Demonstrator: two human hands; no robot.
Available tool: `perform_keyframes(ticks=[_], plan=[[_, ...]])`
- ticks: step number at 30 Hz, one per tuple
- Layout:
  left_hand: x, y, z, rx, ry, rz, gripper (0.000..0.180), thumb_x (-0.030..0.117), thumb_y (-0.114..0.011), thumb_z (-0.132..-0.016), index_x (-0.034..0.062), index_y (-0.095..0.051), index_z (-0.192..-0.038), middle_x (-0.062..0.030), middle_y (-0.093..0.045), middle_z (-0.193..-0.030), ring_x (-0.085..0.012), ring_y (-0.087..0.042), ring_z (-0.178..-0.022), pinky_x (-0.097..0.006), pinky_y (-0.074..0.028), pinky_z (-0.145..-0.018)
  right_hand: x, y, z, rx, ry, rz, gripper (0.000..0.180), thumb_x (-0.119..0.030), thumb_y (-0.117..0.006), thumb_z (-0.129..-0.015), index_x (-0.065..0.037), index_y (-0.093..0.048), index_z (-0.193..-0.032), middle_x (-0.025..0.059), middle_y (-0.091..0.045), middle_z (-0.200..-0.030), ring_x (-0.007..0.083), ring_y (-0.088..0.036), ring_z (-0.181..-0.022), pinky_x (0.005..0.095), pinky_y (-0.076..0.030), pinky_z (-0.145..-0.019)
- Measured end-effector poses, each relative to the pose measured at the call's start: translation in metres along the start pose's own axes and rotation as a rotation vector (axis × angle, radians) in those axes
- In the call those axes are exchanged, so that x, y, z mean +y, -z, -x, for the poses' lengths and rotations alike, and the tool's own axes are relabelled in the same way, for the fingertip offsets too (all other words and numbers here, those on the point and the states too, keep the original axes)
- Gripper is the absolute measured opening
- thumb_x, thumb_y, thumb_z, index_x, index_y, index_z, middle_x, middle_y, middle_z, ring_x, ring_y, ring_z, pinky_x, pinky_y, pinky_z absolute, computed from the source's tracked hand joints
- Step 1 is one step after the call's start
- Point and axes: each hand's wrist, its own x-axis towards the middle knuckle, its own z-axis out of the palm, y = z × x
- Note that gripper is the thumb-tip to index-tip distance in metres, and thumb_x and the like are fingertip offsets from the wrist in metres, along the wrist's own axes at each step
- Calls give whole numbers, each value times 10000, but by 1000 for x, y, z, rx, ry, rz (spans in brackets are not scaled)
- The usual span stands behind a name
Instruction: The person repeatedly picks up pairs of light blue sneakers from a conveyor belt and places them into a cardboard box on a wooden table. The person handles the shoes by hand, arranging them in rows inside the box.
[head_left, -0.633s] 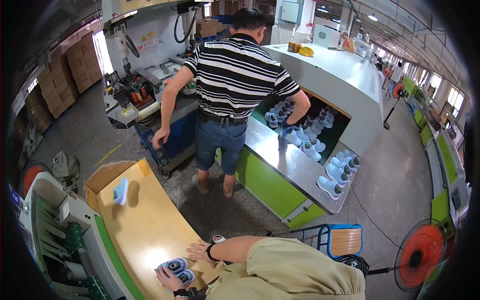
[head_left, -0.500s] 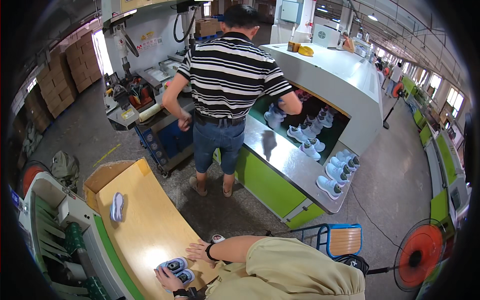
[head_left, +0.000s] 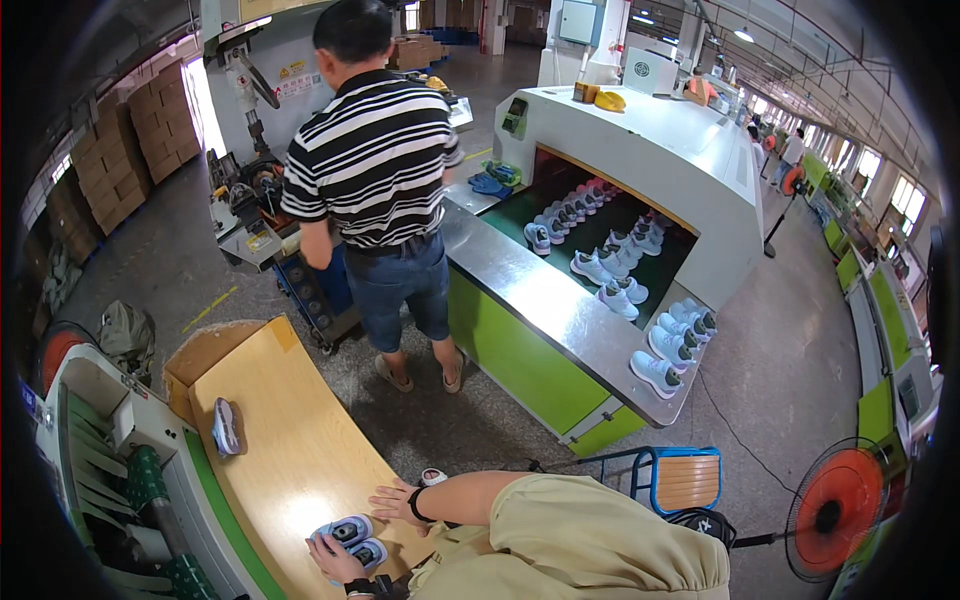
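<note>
On the wood-coloured tabletop (head_left: 310, 440) in front of me, a pair of pale blue and white sneakers (head_left: 352, 530) stands side by side, with dark insides showing. My left hand (head_left: 336, 560) is at their left ends, its fingers bent over the nearer shoe. My right hand (head_left: 397, 504) lies flat near the table's right edge, just beyond the pair, fingers spread and holding nothing. Farther up the table, near its left side, rests a single light shoe (head_left: 228, 427).
A co-worker (head_left: 380, 170) in a striped shirt stands beyond the table, back to me. Sneakers (head_left: 620, 265) fill a machine opening; several more (head_left: 675, 345) line its metal ledge (head_left: 520, 280). Nearby are a wooden-seat stool (head_left: 690, 480) and an orange fan (head_left: 835, 515).
The co-worker has shifted left, away from the machine opening, uncovering more shoes inside. The single shoe has slid slightly toward me and turned. My hands stay put.
</note>
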Motion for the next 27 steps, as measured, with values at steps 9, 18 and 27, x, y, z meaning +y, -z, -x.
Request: perform_keyframes(ticks=[9, 18, 27], plan=[[7, 4, 3, -5, 9, 3, 543, 487, -387, -1057, 89, -580, -1372, -140, -437, -1547, -351, -408, -1415, -515, -321, -1129, 0, 0, 0, -10, -4, 12, 1356, -519, -870, -629, -202, -8, -1628, 104, 98, -1694, 342, 97, -1554, 594, -12, -1220], [5, 2, 2, -18, 18, 3, 545, 484, -380, -1059, 87, -574, -1377, -136, -425, -1556, -354, -403, -1417, -522, -322, -1123, -2, 5, 5, -25, -14, 17, 1354, -527, -868, -637, -201, -4, -1628, 103, 97, -1694, 336, 96, -1554, 597, -13, -1219], [2, 2, 1, -7, 7, 7, 532, 483, -384, -1057, 96, -582, -1363, -133, -430, -1553, -357, -402, -1418, -525, -327, -1115, -1, 3, 2, -19, -8, 11, 1361, -520, -871, -632, -201, -2, -1628, 96, 95, -1695, 333, 100, -1554, 594, -6, -1221]])
